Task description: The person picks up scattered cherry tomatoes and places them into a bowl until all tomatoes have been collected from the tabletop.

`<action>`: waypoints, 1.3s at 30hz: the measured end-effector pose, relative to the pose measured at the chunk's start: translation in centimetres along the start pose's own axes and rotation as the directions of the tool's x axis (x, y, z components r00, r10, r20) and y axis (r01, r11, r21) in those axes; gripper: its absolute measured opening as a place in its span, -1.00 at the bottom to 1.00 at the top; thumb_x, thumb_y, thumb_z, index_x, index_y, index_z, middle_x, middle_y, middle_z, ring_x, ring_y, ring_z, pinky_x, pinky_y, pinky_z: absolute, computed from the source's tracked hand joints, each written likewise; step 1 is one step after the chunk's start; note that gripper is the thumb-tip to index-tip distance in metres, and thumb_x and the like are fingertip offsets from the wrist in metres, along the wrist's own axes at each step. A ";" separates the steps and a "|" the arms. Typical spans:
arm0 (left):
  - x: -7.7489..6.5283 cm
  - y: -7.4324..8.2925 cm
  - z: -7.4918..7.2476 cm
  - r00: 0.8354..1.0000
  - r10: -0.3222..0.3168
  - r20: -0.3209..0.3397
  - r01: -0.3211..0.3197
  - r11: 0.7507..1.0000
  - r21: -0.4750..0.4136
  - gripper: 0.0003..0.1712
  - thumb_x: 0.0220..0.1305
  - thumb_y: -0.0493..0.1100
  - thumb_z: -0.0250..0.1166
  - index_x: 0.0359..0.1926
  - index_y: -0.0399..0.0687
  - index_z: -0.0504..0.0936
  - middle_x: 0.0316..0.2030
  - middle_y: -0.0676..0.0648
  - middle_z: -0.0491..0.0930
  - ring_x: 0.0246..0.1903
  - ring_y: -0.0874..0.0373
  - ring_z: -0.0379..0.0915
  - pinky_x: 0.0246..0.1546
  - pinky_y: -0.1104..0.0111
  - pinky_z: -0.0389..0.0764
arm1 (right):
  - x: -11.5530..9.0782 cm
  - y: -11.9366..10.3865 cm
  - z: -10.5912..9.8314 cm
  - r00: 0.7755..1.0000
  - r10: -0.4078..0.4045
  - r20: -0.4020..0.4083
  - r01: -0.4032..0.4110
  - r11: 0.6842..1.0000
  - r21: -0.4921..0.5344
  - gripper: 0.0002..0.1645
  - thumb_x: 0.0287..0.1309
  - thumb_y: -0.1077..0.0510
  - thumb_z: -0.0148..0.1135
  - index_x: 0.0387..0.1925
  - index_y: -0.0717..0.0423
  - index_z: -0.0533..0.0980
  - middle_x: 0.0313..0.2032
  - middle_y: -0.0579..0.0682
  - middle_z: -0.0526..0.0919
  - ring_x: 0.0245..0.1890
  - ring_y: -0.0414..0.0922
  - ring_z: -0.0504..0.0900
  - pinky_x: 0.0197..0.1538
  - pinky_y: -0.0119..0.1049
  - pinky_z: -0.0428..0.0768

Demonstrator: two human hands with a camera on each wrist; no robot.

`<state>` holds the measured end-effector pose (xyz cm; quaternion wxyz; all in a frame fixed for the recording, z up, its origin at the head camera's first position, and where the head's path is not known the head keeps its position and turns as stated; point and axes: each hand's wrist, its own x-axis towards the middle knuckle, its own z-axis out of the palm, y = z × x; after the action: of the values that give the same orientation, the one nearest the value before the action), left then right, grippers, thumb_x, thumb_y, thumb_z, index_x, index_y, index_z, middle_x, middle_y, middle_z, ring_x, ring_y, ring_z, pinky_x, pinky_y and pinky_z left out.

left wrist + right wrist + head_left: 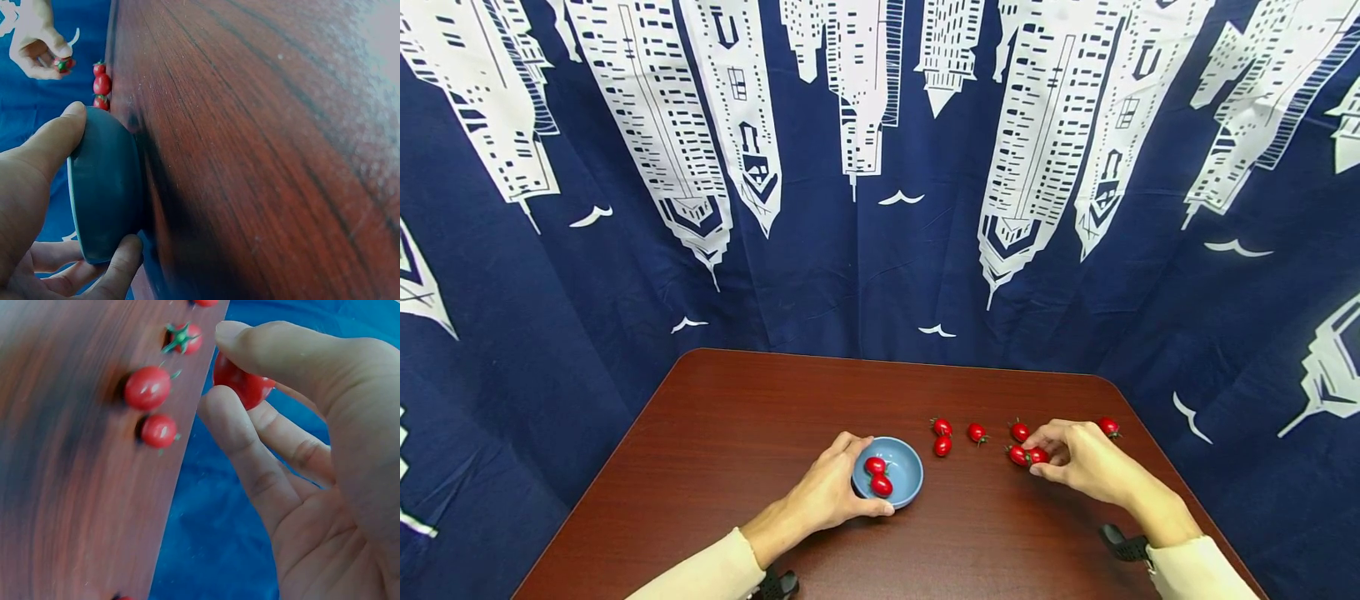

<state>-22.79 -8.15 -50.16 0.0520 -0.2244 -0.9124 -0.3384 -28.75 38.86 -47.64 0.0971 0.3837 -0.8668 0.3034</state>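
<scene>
My left hand (pixel 835 485) holds a small blue bowl (pixel 912 471) by its sides, thumb at the near rim and fingers around the far left side. Two red cherry tomatoes (pixel 881 485) lie in the bowl. Over at the right, a cherry tomato (pixel 242 382) is pinched between thumb and fingertips of my right hand (pixel 1086 462). Close beside that hand, two more cherry tomatoes (pixel 1019 431) rest on the table. In the left wrist view the bowl's outer wall (pixel 109 187) shows side-on, its inside hidden.
Between bowl and right hand, three cherry tomatoes (pixel 977 432) with green stems lie on the brown wooden table (pixel 760 400). Another cherry tomato (pixel 1108 427) sits near the table's right edge, beyond the right hand. A dark blue cloth (pixel 850 283) with white buildings hangs behind the table.
</scene>
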 end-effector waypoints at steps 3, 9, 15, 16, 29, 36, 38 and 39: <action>0.0 0.0 0.1 1.000 -0.004 0.006 0.004 1.000 -0.001 0.29 0.01 0.25 0.91 0.59 -0.33 0.57 0.27 -0.15 0.65 0.23 -0.10 0.71 0.37 -0.02 0.78 | 1.3 -4.2 -0.5 0.999 0.037 0.012 -0.037 0.999 -0.023 -0.70 0.27 0.15 0.79 -0.04 -0.02 0.82 -0.20 -0.25 0.86 -0.25 -0.43 0.80 -0.26 -0.40 0.84; 0.0 0.1 0.1 1.000 0.000 0.005 0.000 1.000 -0.006 0.29 0.00 0.25 0.91 0.59 -0.33 0.58 0.27 -0.15 0.66 0.23 -0.10 0.71 0.37 -0.01 0.78 | 3.0 -6.7 0.0 0.994 0.096 0.049 -0.094 0.995 -0.044 -0.64 0.20 0.26 0.81 -0.03 0.05 0.81 -0.21 -0.18 0.87 -0.24 -0.40 0.79 -0.21 -0.38 0.86; 0.0 0.1 0.0 1.000 0.005 0.001 -0.005 1.000 0.001 0.29 -0.01 0.26 0.91 0.58 -0.33 0.58 0.26 -0.16 0.66 0.22 -0.10 0.71 0.37 -0.02 0.78 | 4.4 -7.1 1.0 0.995 0.084 0.052 -0.082 0.995 -0.050 -0.63 0.18 0.26 0.82 -0.04 0.01 0.81 -0.23 -0.23 0.86 -0.27 -0.41 0.76 -0.21 -0.29 0.86; 0.0 0.1 0.0 1.000 0.004 0.002 -0.004 1.000 0.002 0.29 -0.01 0.26 0.91 0.58 -0.33 0.58 0.26 -0.16 0.66 0.22 -0.10 0.72 0.37 -0.02 0.79 | 4.7 -7.1 1.1 0.996 0.074 0.050 -0.071 0.996 -0.048 -0.64 0.19 0.25 0.82 -0.04 0.02 0.81 -0.23 -0.23 0.87 -0.27 -0.41 0.76 -0.20 -0.27 0.87; 0.0 0.1 0.1 1.000 -0.003 0.006 0.003 1.000 0.000 0.28 0.00 0.23 0.92 0.59 -0.32 0.58 0.25 -0.13 0.65 0.21 -0.09 0.71 0.36 -0.02 0.79 | 9.1 -9.0 4.1 0.995 0.004 0.095 -0.004 1.000 -0.009 -0.67 0.22 0.21 0.80 -0.03 -0.03 0.83 -0.21 -0.25 0.85 -0.28 -0.33 0.79 -0.18 -0.29 0.86; 0.1 0.0 0.1 1.000 0.001 0.009 -0.001 1.000 0.006 0.26 0.02 0.23 0.91 0.58 -0.32 0.59 0.25 -0.15 0.65 0.20 -0.08 0.71 0.35 0.01 0.80 | 11.3 -10.4 5.4 0.988 -0.019 0.154 0.015 1.000 0.025 -0.64 0.26 0.19 0.79 0.02 -0.12 0.83 -0.14 -0.24 0.88 -0.25 -0.29 0.82 -0.13 -0.21 0.90; 0.2 -0.1 0.2 1.000 0.002 0.010 -0.002 1.000 0.009 0.26 0.02 0.23 0.91 0.58 -0.33 0.58 0.25 -0.15 0.65 0.20 -0.08 0.72 0.35 0.02 0.80 | 11.9 -10.6 5.8 0.985 -0.022 0.170 0.016 0.999 0.038 -0.65 0.26 0.20 0.78 0.02 -0.09 0.83 -0.12 -0.22 0.87 -0.24 -0.26 0.83 -0.12 -0.18 0.92; 0.2 -0.1 0.2 1.000 0.003 0.009 -0.003 1.000 0.009 0.26 0.02 0.23 0.91 0.58 -0.33 0.58 0.25 -0.15 0.65 0.20 -0.08 0.72 0.35 0.02 0.80 | 12.1 -10.7 6.0 0.984 -0.022 0.177 0.015 0.999 0.044 -0.66 0.27 0.20 0.78 0.02 -0.06 0.83 -0.12 -0.21 0.87 -0.24 -0.24 0.83 -0.11 -0.14 0.93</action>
<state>-22.99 -8.01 -50.33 0.0493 -0.2269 -0.9138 -0.3333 -28.90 22.36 -42.71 0.0143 0.4192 -0.8618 0.2853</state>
